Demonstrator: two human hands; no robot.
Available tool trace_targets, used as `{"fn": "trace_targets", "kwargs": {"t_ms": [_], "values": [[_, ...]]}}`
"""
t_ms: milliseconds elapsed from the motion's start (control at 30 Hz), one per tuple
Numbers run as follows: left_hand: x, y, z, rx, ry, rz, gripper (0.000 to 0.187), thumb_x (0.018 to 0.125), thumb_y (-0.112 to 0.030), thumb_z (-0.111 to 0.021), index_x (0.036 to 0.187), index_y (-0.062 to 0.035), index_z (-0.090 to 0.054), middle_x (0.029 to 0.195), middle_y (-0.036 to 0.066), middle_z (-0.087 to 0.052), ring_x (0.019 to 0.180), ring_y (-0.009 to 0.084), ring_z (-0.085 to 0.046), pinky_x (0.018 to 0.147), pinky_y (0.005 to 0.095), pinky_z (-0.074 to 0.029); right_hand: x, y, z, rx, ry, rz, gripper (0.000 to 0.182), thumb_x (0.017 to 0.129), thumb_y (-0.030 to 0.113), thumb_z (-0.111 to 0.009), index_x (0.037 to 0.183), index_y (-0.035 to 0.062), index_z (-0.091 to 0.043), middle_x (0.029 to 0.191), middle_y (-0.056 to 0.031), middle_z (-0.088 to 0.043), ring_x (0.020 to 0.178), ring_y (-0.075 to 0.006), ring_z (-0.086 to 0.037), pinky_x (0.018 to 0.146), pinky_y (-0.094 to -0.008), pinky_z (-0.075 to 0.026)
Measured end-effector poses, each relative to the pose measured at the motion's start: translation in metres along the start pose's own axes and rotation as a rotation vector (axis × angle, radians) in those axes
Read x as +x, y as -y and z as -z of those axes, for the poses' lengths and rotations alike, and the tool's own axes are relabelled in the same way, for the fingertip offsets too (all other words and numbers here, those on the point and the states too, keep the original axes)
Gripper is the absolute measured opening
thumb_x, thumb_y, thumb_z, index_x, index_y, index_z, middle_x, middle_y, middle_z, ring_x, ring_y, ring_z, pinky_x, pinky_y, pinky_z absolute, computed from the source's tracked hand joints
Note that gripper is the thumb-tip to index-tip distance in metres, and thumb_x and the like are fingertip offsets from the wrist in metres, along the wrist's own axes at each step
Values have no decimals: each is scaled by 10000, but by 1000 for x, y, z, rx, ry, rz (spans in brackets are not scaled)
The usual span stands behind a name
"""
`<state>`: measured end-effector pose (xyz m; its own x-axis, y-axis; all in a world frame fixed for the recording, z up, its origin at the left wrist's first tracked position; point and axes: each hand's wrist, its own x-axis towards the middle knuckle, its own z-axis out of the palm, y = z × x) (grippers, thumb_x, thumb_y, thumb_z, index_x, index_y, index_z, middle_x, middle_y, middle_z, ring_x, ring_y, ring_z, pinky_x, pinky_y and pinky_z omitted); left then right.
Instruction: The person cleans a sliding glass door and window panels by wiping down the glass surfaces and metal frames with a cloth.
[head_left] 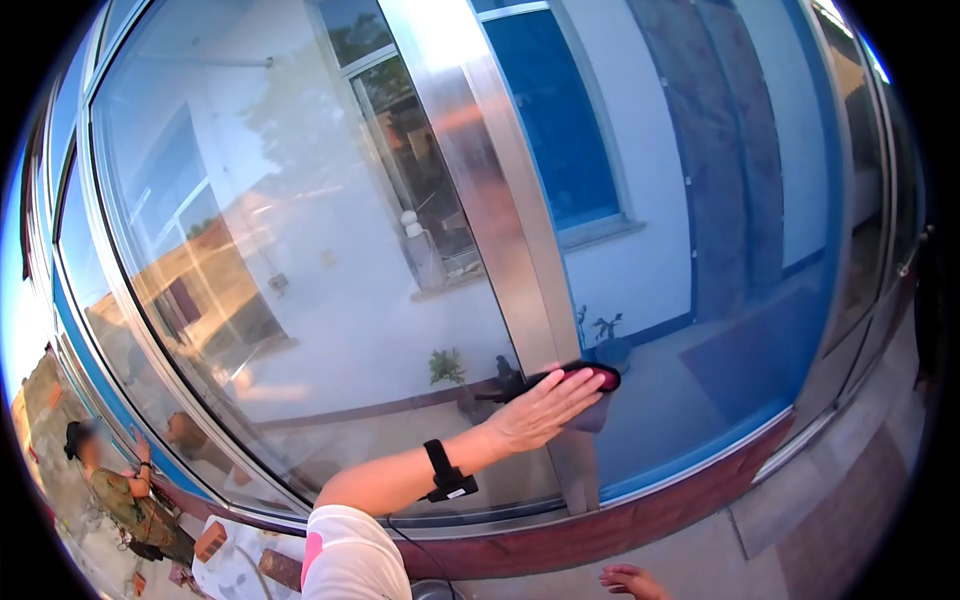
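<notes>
My left hand [550, 408] reaches in from the lower left, a black band [446, 472] on its wrist. Its fingers are stretched out over a dark cloth [590, 415] with a reddish patch, held flat against the lower part of the metal window post [500, 190]. Glass panes flank the post: a reflective one [330, 250] on the left and a blue-framed one [650, 400] on the right. Near the bottom edge, my right hand [630, 578] is partly visible with its fingers loosely apart and nothing in them.
At the lower left, another person [120, 490] in a dark hat stands with a hand on the window frame. Bricks [211, 541] lie on a white surface [235, 575] below the panes. A reddish ledge [560, 545] runs under the glass. Paving [830, 480] extends at the right.
</notes>
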<state>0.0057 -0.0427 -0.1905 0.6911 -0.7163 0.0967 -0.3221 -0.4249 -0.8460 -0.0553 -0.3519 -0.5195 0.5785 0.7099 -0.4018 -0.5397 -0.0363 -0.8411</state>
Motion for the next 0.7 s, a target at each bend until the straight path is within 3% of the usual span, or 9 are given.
{"fn": "trace_targets", "kwargs": {"t_ms": [133,200,267,333,433,533,567,633,700], "values": [[-15,-8,-19,72,-64,-212,719,861,-314,-457,1492,-54,-231,1582,69,-139,1460,218,-126,1200,419,-45,-3,1,-5,-48,0,-65,386,873,296,-619,1195,85,-590,1097,-51,-673,991,-173,-631,827,-328,-499],[-13,26,-6,31,-39,-208,704,878,-307,-447,1493,-52,-221,1582,67,-139,1459,218,-127,1198,416,-54,-4,-2,1,-59,18,-84,392,875,301,-618,1201,87,-583,1103,-51,-672,993,-175,-630,829,-331,-499],[2,96,46,-74,-14,-78,849,746,-414,-625,1471,-108,-307,1566,71,-200,1443,225,-189,1180,433,-117,-10,8,2,-35,-25,-106,378,881,301,-615,1190,86,-581,1100,-46,-673,1000,-175,-627,831,-338,-498],[22,170,101,27,-172,161,769,736,-400,-673,1403,-110,-420,1524,87,-299,1421,253,-243,1159,441,-161,-5,2,14,-19,-40,-100,368,886,300,-612,1187,88,-584,1095,-48,-672,1000,-177,-626,833,-343,-498],[48,273,160,208,-387,390,616,864,-341,-595,1407,-110,-417,1511,106,-316,1401,280,-276,1144,437,-186,13,1,22,16,-50,-85,357,895,299,-606,1186,94,-587,1086,-54,-671,999,-177,-626,833,-343,-499],[73,382,183,515,-668,435,543,927,-424,-508,1366,-107,-474,1465,118,-386,1363,307,-327,1101,473,-260,26,22,17,32,-55,-62,354,900,300,-605,1191,100,-590,1083,-62,-669,993,-176,-627,829,-332,-501],[83,400,206,402,-666,492,542,899,-324,-525,1345,-23,-468,1429,207,-399,1347,376,-325,1112,471,-244,27,31,12,36,-62,-59,353,902,301,-606,1193,102,-592,1084,-66,-668,989,-175,-628,826,-325,-502],[91,465,219,497,-716,570,569,928,-360,-480,1370,-6,-428,1446,244,-354,1356,401,-293,1124,465,-231,33,47,4,35,-59,-22,353,900,298,-612,1193,102,-594,1083,-66,-668,985,-174,-630,824,-320,-503],[92,504,240,697,-467,605,539,949,-364,-441,1340,7,-456,1444,257,-350,1361,418,-274,1124,477,-232,37,57,3,33,-57,7,354,898,296,-618,1193,102,-596,1083,-66,-668,982,-173,-631,821,-314,-504]]}}
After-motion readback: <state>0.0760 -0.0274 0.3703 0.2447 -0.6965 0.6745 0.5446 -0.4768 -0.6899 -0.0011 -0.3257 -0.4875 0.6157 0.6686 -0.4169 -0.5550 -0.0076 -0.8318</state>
